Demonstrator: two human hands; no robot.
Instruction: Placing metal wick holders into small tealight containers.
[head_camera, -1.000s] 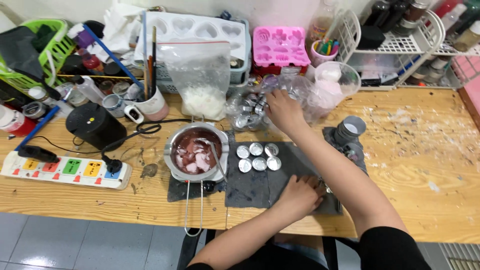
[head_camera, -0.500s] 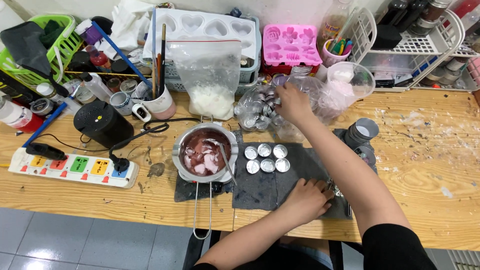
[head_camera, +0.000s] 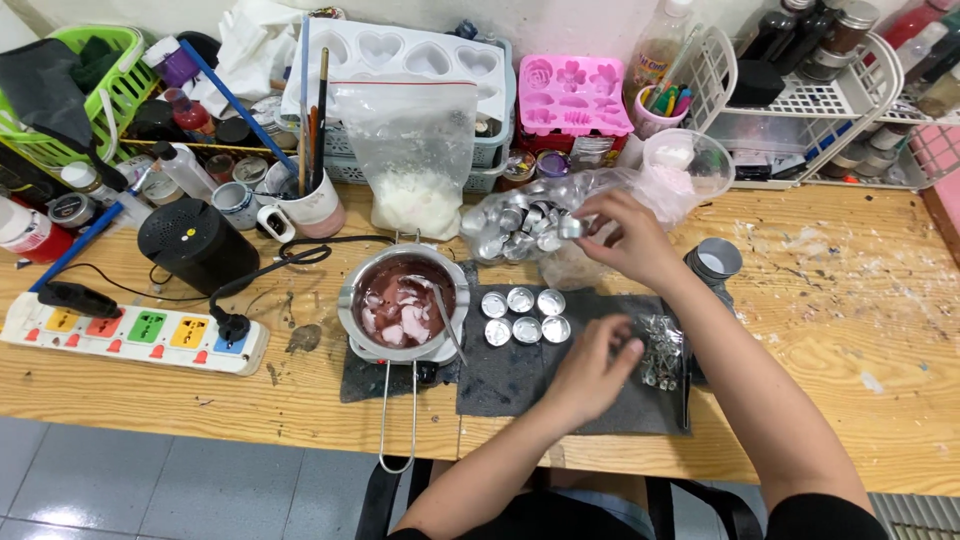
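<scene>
We see the right hand (head_camera: 632, 240) raised over the far edge of the dark mat (head_camera: 560, 375), its fingers pinched on a small silver cup (head_camera: 572, 227) at the mouth of the clear bag of cups (head_camera: 520, 228). The bag lies just left of that hand, behind the mat. The left hand (head_camera: 590, 372) rests on the mat, fingers loosely curled; we cannot tell whether it holds anything. Six filled-out silver cups (head_camera: 523, 315) stand in two rows on the mat just left of it, beside the melting pot (head_camera: 403, 300) of pink wax.
</scene>
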